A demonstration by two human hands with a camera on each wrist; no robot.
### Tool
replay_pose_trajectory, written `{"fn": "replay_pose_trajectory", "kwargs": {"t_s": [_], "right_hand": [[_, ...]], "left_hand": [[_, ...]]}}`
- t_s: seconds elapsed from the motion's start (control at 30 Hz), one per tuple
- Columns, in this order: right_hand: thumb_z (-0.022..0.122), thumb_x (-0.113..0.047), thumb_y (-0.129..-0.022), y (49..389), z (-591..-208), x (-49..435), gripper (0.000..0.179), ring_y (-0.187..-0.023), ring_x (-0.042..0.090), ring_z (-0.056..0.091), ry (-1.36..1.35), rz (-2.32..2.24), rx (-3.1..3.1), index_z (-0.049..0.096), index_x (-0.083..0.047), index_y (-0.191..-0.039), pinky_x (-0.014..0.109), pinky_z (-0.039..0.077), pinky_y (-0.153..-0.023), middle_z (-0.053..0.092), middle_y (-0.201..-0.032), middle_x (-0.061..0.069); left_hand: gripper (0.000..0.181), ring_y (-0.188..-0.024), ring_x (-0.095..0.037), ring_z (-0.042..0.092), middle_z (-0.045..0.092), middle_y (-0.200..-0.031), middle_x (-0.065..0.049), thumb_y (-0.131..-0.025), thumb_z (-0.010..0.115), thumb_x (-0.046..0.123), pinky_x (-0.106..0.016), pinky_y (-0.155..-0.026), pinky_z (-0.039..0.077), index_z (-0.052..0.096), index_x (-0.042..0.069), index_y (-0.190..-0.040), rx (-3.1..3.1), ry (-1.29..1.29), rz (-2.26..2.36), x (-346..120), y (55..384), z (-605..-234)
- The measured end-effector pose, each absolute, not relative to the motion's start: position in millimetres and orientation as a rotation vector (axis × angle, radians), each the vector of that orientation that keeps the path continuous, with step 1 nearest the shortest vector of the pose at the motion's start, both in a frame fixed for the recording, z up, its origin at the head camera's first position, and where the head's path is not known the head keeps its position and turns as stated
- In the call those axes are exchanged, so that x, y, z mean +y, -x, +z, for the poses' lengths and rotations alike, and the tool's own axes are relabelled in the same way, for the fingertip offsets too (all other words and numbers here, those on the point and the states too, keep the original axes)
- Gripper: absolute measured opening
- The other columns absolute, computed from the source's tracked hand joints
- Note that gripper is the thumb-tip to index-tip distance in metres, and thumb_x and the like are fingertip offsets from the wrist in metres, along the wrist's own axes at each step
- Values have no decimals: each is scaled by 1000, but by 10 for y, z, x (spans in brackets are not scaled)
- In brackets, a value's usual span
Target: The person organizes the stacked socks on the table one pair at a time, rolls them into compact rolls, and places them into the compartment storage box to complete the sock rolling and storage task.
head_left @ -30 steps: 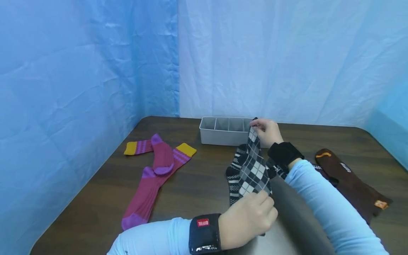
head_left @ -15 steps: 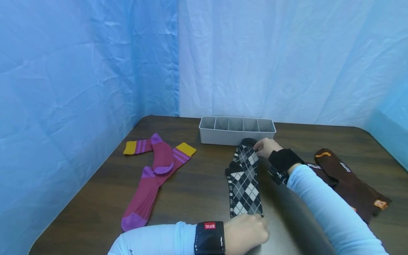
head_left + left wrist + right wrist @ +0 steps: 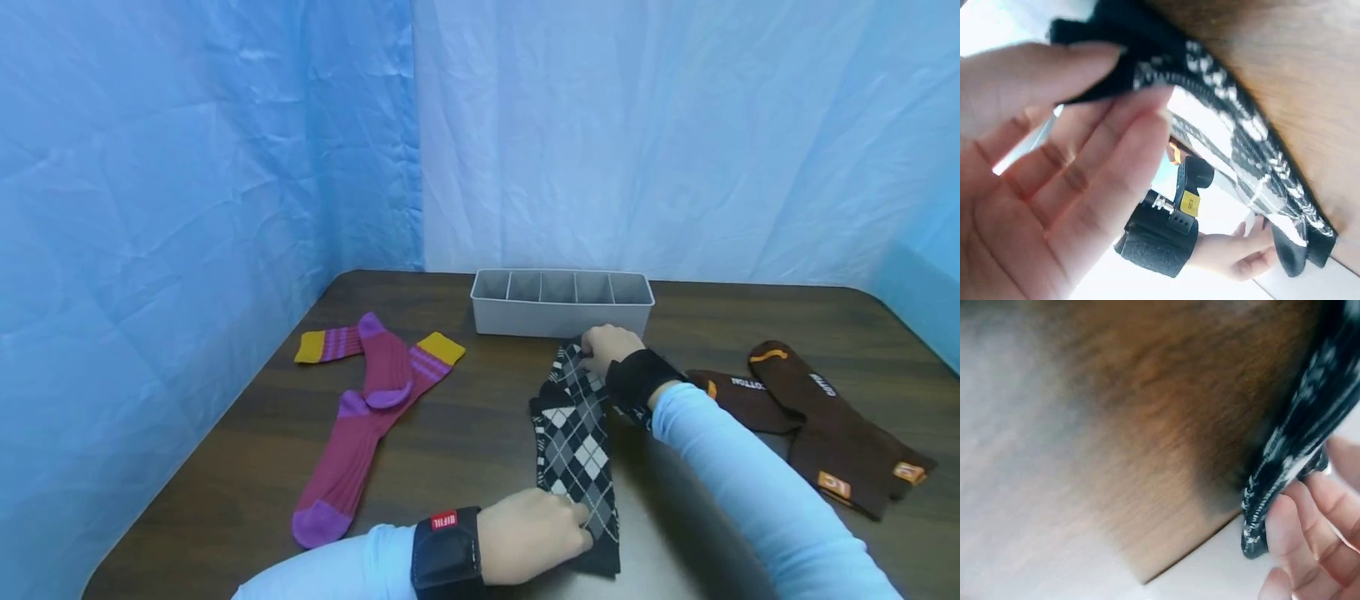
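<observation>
Fingers [image 3: 1135,147] bent, left hand [image 3: 531,535] and farther right hand [image 3: 609,346] hold an argyle sock [image 3: 577,446]

Creased light-blue sheeting [image 3: 225,167] hangs behind and on both sides of a dark wood-grain table [image 3: 465,433].

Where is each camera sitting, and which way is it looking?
Head: on the person's head, looking forward and down at the table, gray box and black-patterned socks; left hand, right hand and blue sleeves show.
Left wrist: on that wrist, looking at the left hand pinching the socks; the right hand shows beyond.
Right wrist: on that wrist, looking at the right hand and socks, over the table.
Shared: head and left wrist views both show both hands.
</observation>
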State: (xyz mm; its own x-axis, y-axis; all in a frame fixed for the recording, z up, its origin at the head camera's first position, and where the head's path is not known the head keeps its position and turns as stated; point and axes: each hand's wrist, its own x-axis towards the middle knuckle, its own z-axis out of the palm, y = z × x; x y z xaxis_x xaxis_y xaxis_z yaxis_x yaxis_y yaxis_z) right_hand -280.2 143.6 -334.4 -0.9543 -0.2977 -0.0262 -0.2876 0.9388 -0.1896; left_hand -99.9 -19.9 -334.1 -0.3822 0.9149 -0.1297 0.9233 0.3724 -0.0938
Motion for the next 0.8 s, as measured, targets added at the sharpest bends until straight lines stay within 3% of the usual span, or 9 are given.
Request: {"fn": "replay_pose_trajectory", "kwargs": {"t_s": [0.2,0.57,0.8], "right_hand": [[58,-10,-78,2829,-3299,1438,4,-62,17,54,473,-212,3105,61,-6,-77,31,43,-59,60,-70,4],[55,-9,-79,2846,-3151,1320,8,-52,16,48,543,-246,3246,56,-7,-71,27,36,-47,56,-61,3],[61,-9,-75,2820,-3288,1215,6,-49,13,49,578,-114,3220,60,-7,-70,25,39,-46,59,-59,2]], "left_hand": [[20,-70,4,47,56,-86,11,-78,60,23,-5,-61,36,62,25,-98,2477,-1699,-178,-295,1016,-3291],[14,-71,2,48,56,-82,10,-80,57,22,-8,-60,36,62,23,-93,2567,-1865,-255,-375,865,-3121],[15,-70,3,47,55,-81,11,-78,59,25,-7,-59,35,63,24,-93,2550,-1854,-235,-353,847,-3263]]}}
